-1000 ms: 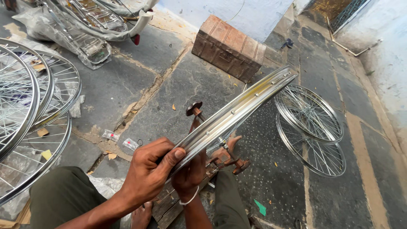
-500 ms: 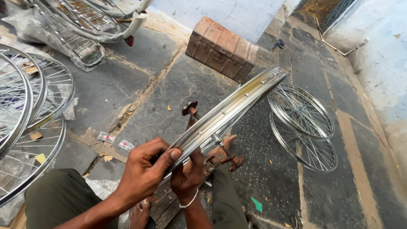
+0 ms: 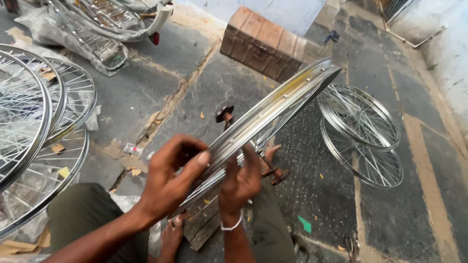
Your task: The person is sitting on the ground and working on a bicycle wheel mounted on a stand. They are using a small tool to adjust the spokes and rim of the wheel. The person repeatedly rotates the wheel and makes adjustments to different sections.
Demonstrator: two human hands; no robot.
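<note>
steel rim: a shiny bare wheel rim [image 3: 273,114] runs slantwise across the middle, its near end low between both hands, its far end up by the brick
left hand: the left hand [image 3: 168,182] is curled over the near end from the left, thumb pressed along the rim's outer face, fingers bent behind it, so it grips the rim
right hand: the right hand [image 3: 239,180] sits just beside it on the right, fingers straight and pointing up against the rim's inner channel; touching the metal, not wrapped round it
wrist: a thin white bangle [image 3: 230,227] circles the right wrist
stand: a rusty upright fitting [image 3: 225,116] pokes up just behind the rim, and a worn wooden board [image 3: 204,224] lies under the hands
feet: one bare foot [image 3: 171,238] rests at the board's left edge
left side: a stack of spoked wheels [image 3: 34,126] lies flat on the stone floor
right side: two more spoked wheels [image 3: 363,134] lie overlapping, well apart from the hands
far back: a reddish brick block [image 3: 263,44] sits on the floor
top left: a wrapped bicycle frame [image 3: 97,24] lies by the wall
</note>
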